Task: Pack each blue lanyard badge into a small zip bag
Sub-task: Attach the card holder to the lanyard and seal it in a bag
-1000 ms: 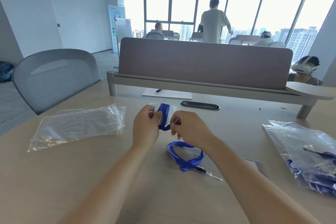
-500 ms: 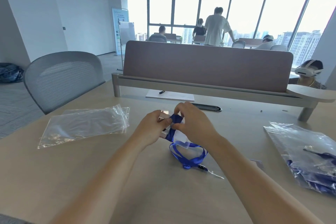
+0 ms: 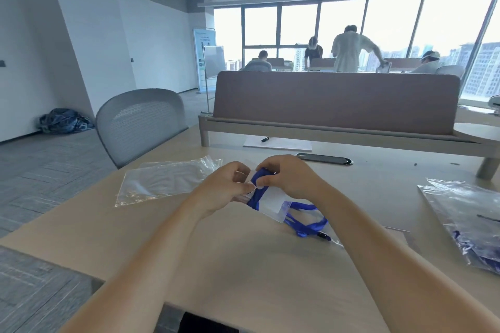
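Mid-table, hands (image 3: 289,178) pinch lanyard (image 3: 311,224) — (partly in bag (image 3: 270,201))

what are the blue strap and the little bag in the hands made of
The lanyard strap is likely woven fabric ribbon, matte blue: it lies in limp loops. The small zip bag looks like thin translucent plastic film, faintly shiny, with a blue strip along one edge.

Centre frame: your left hand (image 3: 224,192) pinches the small zip bag (image 3: 270,203), and your right hand (image 3: 286,178), touching it, pinches the blue lanyard (image 3: 305,222). The strap loop trails right on the table (image 3: 243,265). Empty clear bags (image 3: 165,181) lie left of centre, a filled bag (image 3: 465,222) at the right edge, a grey chair (image 3: 140,121) behind.
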